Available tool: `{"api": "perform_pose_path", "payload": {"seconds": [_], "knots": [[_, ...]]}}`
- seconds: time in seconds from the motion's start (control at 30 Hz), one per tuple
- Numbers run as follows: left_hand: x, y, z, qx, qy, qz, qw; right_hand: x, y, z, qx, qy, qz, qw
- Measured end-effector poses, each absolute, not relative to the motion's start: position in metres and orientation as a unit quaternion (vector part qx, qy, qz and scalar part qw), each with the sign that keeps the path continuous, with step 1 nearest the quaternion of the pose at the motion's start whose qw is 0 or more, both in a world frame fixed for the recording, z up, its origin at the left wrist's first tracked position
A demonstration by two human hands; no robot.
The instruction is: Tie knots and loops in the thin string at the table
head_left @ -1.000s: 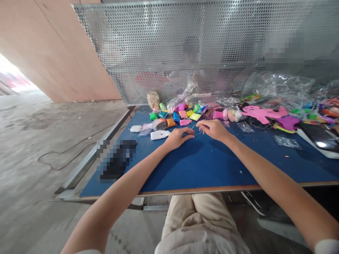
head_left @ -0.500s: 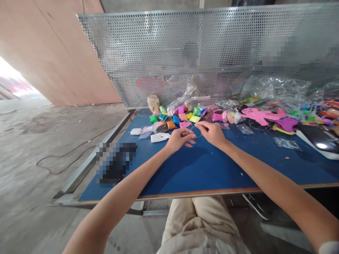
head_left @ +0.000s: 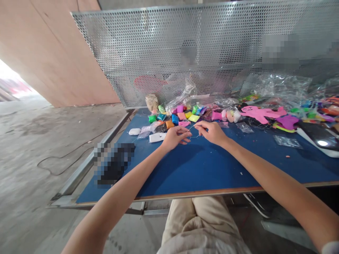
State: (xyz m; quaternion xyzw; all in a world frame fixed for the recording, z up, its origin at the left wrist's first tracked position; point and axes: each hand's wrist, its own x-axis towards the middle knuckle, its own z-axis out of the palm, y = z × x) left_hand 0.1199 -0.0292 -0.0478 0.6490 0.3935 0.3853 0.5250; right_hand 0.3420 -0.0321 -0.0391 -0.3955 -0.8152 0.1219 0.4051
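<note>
A thin, pale strand (head_left: 191, 127), like thread or fine wire, curves in a loop between my two hands above the blue table (head_left: 169, 173). My left hand (head_left: 175, 137) has its fingers bent together on one side of the loop. Thumb and fingertips of my right hand (head_left: 211, 132) pinch the other side. Just beyond the hands lie small bright packets, among them a yellow packet (head_left: 194, 118) and an orange packet (head_left: 169, 124). Beside my left hand is a white strip-like item (head_left: 157, 137).
A perforated metal panel (head_left: 164, 46) stands along the table's back. To the right lie a pink figure-shaped piece (head_left: 262, 113), clear plastic bags (head_left: 283, 86) and a dark, glossy device (head_left: 319, 135). A white rounded case (head_left: 134, 131) and a blurred dark object (head_left: 116, 164) are on the left.
My left hand has shifted slightly left, a little farther from the right hand, and its fingers are closer together. The strand stays between both hands. The view has moved slightly.
</note>
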Motion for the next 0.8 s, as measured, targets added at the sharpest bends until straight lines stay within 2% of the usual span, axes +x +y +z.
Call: {"api": "perform_pose_path", "payload": {"seconds": [0.23,0.43,0.63,0.7,0.8], "knots": [[0.115,-0.026,-0.044,0.656,0.401,0.381,0.514,0.349,-0.024,-0.043,-0.360,-0.831,0.186,0.381],[0.104,-0.016,-0.044,0.610,0.398,0.411,0.548,0.356,-0.020,-0.045,-0.411,-0.806,0.164,0.394],[0.095,-0.004,-0.046,0.559,0.350,0.485,0.574,0.360,-0.015,-0.047,-0.428,-0.824,0.107,0.356],[0.094,-0.003,-0.047,0.565,0.357,0.488,0.562,0.359,-0.016,-0.047,-0.426,-0.830,0.132,0.335],[0.094,-0.003,-0.046,0.571,0.355,0.498,0.548,0.356,-0.019,-0.048,-0.402,-0.834,0.241,0.292]]}}
